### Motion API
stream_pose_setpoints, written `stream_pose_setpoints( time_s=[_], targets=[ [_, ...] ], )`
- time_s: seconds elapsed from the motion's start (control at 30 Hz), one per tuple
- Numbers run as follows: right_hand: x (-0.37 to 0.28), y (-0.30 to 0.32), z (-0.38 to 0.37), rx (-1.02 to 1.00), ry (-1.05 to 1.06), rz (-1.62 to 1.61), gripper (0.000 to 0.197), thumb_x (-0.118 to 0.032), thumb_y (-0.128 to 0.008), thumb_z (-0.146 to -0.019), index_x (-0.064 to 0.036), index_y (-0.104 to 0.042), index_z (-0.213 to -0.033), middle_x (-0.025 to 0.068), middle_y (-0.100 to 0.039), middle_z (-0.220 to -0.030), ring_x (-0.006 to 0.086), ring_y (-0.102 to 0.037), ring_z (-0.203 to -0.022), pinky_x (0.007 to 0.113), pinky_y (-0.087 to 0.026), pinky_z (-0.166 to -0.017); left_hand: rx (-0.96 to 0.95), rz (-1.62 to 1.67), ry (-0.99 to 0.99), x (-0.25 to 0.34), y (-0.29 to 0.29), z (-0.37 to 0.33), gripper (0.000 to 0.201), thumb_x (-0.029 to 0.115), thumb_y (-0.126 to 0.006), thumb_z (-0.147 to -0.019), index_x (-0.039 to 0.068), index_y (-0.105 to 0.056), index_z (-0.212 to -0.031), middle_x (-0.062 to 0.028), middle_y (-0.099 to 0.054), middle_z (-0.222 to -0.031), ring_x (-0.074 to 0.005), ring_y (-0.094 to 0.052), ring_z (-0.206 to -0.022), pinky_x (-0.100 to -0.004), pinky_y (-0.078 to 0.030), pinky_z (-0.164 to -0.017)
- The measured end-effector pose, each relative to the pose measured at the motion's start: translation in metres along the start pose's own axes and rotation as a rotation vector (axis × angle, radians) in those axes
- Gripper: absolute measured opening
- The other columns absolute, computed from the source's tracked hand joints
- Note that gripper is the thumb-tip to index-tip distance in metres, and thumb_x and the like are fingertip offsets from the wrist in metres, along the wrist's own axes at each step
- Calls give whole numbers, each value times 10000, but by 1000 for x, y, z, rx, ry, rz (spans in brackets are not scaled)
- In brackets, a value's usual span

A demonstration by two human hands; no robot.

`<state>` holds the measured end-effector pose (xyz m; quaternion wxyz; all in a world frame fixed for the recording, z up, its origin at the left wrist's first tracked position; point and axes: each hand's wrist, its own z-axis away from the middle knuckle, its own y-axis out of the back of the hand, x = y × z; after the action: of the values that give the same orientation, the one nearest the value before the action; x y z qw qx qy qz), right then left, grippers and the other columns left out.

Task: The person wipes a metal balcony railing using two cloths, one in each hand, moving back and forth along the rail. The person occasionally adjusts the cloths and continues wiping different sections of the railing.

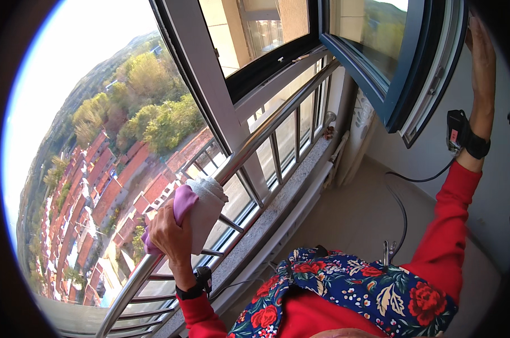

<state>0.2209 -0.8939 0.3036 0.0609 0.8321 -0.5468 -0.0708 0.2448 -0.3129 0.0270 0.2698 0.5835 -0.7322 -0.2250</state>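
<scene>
Sitting at the metal handrail (252, 145), there's the pink cloth (185, 203) with the pale grey cloth (207, 211), these 2 bunched together, and your left hand (171, 231) is clasped around them! Below runs the speckled sill (313, 155). Over right, the blue-framed sash (389, 101) stands swung inward, your right hand (482, 53) along its outer edge; whether that one grips, I can't tell. Outside, red-roofed houses (108, 200) spread near green trees (173, 121).

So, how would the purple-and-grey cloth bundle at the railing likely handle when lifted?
The cloth bundle is probably floppy, since it folds and bunches at the left hand. It is likely light for its bulk, as one hand holds it.
</scene>
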Motion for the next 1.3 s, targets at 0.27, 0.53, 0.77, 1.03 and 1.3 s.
stream_pose_setpoints(
  time_s=[0.27,0.53,0.77,1.03,1.3],
  targets=[
    [-121,-41,139,473,166,-272,235,-116,-501,-1076,54,-619,-1188,146,-726,-841,185,-672,-664,311,-575,-707,7,-9,69,4,-4,0,306,262,-715,-865,81,-729,-1111,-138,-738,-958,-345,-708,-888,-449,-525,-825],
    [-263,-204,232,-500,188,-913,250,-41,-725,-905,-62,-706,-1153,102,-717,-1024,273,-715,-951,352,-600,-813,121,377,402,-3,4,-3,249,258,-671,-966,56,-708,-1107,-210,-724,-897,-403,-711,-835,-458,-523,-765],
    [-328,-273,241,-643,430,-838,577,-281,-801,-841,-137,-569,-1349,128,-581,-1319,358,-515,-1311,514,-389,-1128,367,917,655,-9,9,-3,327,272,-611,-1057,-26,-709,-1150,-53,-726,-1008,-121,-642,-918,-280,-513,-836],
    [-341,-328,266,-554,536,-841,665,-375,-796,-849,-349,-497,-1443,81,-619,-1181,282,-583,-1155,492,-429,-1020,874,1004,809,-33,38,8,559,388,-601,-1053,-23,-533,-1426,-78,-634,-1268,-175,-637,-1052,-325,-532,-902],
    [-232,-329,261,-389,286,-628,445,-281,-796,-862,-233,-690,-1291,9,-724,-1127,212,-655,-1100,414,-438,-1026,871,164,674,-91,86,69,441,281,-558,-1070,-86,-607,-1308,-228,-680,-1201,-286,-697,-1014,-374,-589,-855]
  ],
)
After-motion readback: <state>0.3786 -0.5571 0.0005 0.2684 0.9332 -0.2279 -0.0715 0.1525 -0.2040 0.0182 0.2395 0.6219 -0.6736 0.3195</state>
